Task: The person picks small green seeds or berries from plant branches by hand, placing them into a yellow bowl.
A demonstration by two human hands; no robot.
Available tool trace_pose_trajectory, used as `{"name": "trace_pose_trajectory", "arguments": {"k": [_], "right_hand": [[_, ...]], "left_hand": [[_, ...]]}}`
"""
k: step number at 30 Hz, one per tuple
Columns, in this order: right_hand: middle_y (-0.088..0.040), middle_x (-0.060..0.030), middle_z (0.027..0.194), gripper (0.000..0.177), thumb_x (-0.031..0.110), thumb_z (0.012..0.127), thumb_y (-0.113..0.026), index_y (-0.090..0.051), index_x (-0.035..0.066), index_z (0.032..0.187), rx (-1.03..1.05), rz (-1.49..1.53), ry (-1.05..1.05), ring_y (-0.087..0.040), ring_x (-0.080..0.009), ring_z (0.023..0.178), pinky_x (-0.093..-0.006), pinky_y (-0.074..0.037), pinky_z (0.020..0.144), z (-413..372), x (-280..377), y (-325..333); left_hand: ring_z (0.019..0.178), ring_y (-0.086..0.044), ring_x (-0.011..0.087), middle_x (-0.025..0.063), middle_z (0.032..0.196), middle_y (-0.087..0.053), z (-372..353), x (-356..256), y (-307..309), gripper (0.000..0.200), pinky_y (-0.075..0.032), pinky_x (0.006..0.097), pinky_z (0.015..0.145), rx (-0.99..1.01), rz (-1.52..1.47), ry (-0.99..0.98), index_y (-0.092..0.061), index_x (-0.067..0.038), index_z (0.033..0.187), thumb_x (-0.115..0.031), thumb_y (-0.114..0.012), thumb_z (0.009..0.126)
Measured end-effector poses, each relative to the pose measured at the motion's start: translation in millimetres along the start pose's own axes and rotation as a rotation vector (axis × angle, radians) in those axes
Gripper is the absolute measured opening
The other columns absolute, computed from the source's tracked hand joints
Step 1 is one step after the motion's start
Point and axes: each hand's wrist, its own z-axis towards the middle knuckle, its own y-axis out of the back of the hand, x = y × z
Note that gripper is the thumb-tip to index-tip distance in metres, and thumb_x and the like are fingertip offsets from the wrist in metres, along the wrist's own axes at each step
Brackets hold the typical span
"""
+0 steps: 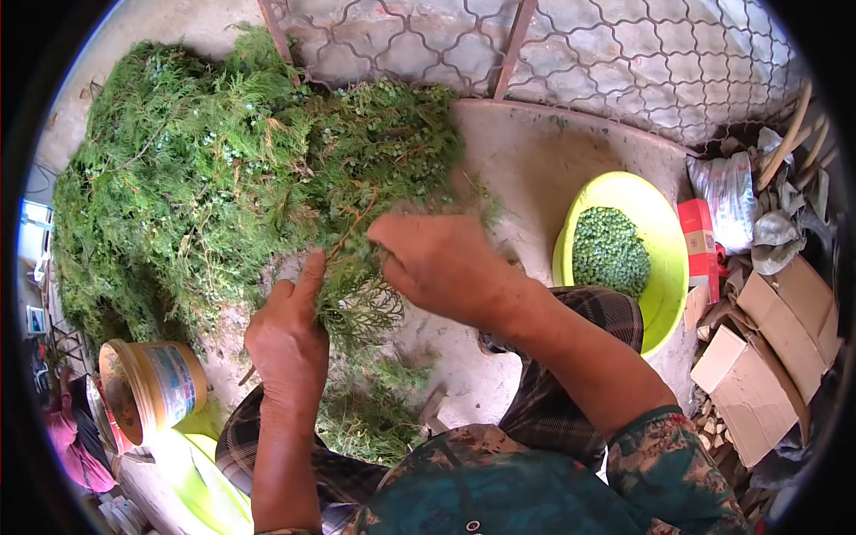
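My left hand [290,334] is closed around a thin brown conifer branch [355,223], its index finger stretched along the stem. Feathery green leaves [361,303] of the branch hang between my hands. My right hand [441,263] is just right of the branch, fingers curled into a pinch; what lies between the fingertips is hidden. A large heap of cut conifer branches [214,169] with small pale berries lies beyond my left hand. To the right of my right knee, a yellow-green basin [664,259] holds a pile of small green berries [609,252].
A beige bucket [178,383] lies tipped at the lower left, above another yellow-green basin [209,486]. Loose sprigs [374,415] lie on the floor between my legs. Cardboard [753,392] and a red box [700,236] are at the right; a metal lattice [624,62] runs along the back.
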Motion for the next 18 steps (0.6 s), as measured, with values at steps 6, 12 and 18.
{"name": "trace_pose_trajectory", "arguments": {"k": [6,12,18], "right_hand": [[-0.056,-0.0172,0.061,0.006,0.008,0.075,-0.052,-0.054,0.003,0.077,-0.253,-0.336,-0.014,-0.059,-0.0352,0.062,-0.0440,-0.047,0.054,1.6,-33.4,32.4],[-0.059,-0.0213,0.105,0.031,0.032,0.078,-0.063,-0.062,0.011,0.100,-0.569,-0.596,-0.649,-0.059,-0.0361,0.088,-0.0428,-0.046,0.077,-66.7,-102.2,158.8],[-0.064,-0.0104,0.092,0.025,0.022,0.076,-0.069,-0.064,0.006,0.095,-0.617,-0.341,-0.352,-0.060,-0.0211,0.083,-0.0296,-0.047,0.075,-76.9,-97.6,138.5]], "left_hand": [[0.051,-0.049,0.0247,0.0071,0.065,-0.048,-0.6,8.7,-0.8,0.054,-0.041,0.0369,0.049,-0.076,-0.019,0.036,-0.061,-0.019,0.115,0.006,-0.053,0.068],[0.061,-0.052,0.0242,0.0067,0.070,-0.051,5.0,9.8,15.2,0.043,-0.042,0.0350,0.056,-0.144,-0.044,0.098,-0.064,-0.017,0.110,0.001,-0.051,0.073],[0.074,-0.054,0.0263,0.0093,0.080,-0.055,8.3,2.0,21.1,0.034,-0.040,0.0371,0.078,-0.163,-0.077,0.028,-0.064,-0.014,0.108,-0.011,-0.048,0.078]]}}
